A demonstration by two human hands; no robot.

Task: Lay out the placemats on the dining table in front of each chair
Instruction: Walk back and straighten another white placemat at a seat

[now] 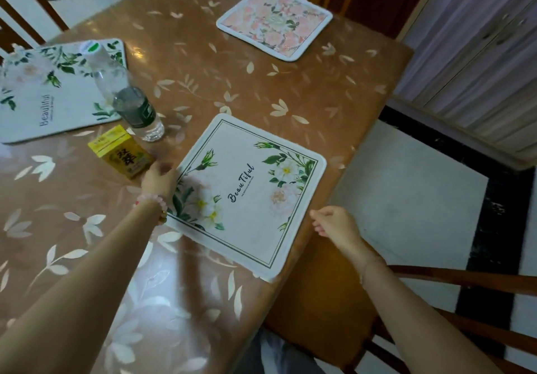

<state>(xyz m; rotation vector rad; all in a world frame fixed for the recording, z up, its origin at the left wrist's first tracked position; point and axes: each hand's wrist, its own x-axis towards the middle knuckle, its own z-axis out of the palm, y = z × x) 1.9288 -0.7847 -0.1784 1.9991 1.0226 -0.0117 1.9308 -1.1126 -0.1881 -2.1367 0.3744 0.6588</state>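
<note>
At near tabletop (203, 63) edge, before chair seat (316, 295), white floral placemat (247, 196) laid flat, slightly skewed. Left hand (158, 180) set on its left edge, likely for squaring; pinch or push cannot be told. Right hand (334, 222) held clear, loosely curled, empty.

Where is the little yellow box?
In the head view, the yellow box sits on the table, left of centre, between the water bottle and the left hand, which grips the edge of the nearest placemat.
</note>
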